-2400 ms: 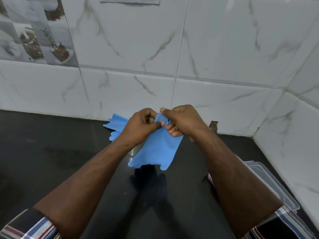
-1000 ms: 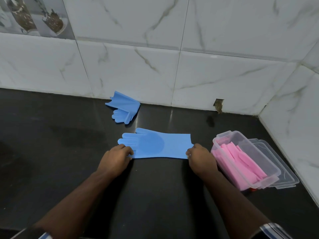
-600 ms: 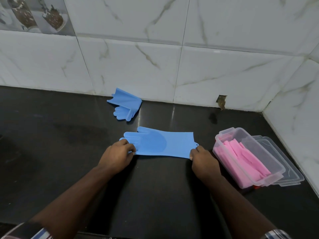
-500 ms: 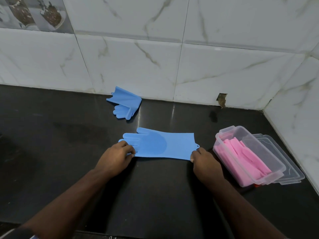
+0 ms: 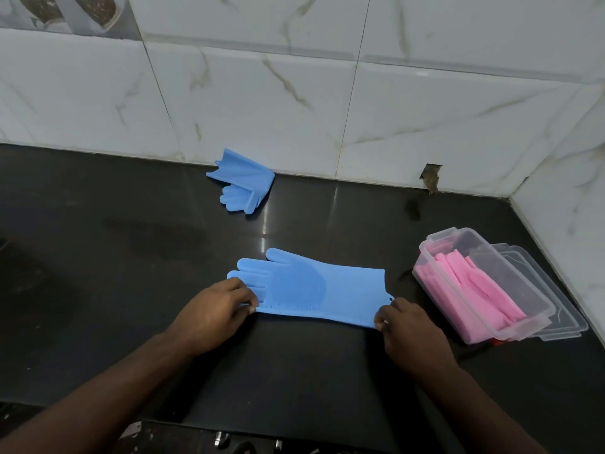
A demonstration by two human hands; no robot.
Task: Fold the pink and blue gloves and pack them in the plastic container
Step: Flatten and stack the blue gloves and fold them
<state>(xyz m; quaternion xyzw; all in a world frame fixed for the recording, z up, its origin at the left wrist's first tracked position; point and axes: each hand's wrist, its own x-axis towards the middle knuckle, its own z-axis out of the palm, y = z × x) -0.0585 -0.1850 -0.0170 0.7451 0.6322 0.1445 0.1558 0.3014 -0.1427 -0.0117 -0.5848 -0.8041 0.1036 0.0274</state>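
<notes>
A blue glove [image 5: 314,288] lies flat on the black counter [image 5: 131,290], fingers pointing left. My left hand [image 5: 216,314] pinches its near edge at the finger end. At the cuff's near corner my right hand [image 5: 407,326] pinches the glove too. A second blue glove [image 5: 244,185] lies folded near the back wall. To the right stands the clear plastic container [image 5: 484,290] with folded pink gloves [image 5: 474,290] inside.
The container's clear lid [image 5: 556,309] lies under and beside it on the right. White marble-tiled walls [image 5: 294,93] close off the back and right of the counter. A small hole [image 5: 432,178] breaks the tile at the back wall's base.
The glove went from being held up in both hands to lying flat on the counter. Over the last second both hands stay pinched on its near edge, barely moving.
</notes>
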